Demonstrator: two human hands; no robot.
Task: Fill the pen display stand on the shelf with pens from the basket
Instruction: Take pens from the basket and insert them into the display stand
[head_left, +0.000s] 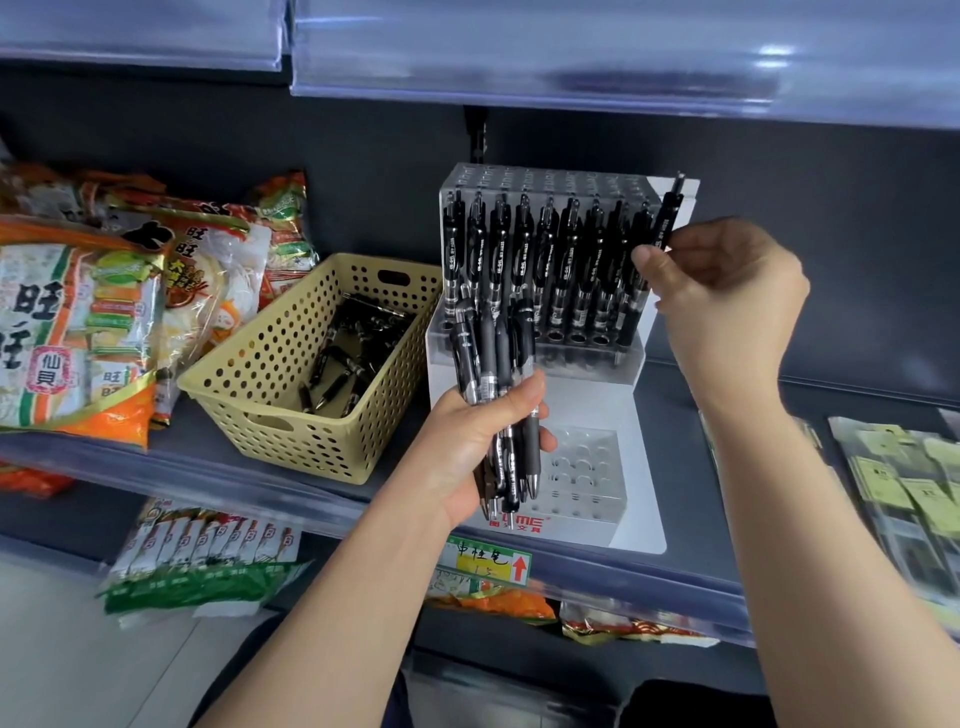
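Where print is legible in the head view, the snack bags (78, 322) left of the basket (311, 364) show "旺旺" and "仙贝", the pen display stand (550, 332) on the shelf (675, 415) carries red lettering ending "ME" on its front edge, and a green-and-yellow shelf tag (485, 564) below bears handwriting and a red arrow. The left hand (478, 441) is closed around a bundle of black pens (498, 384), tips down, before the stand's lower tier. The right hand (722, 296) pinches a single black pen (667, 218) upright at the right end of the stand's filled upper row; loose pens (353, 353) lie in the basket.
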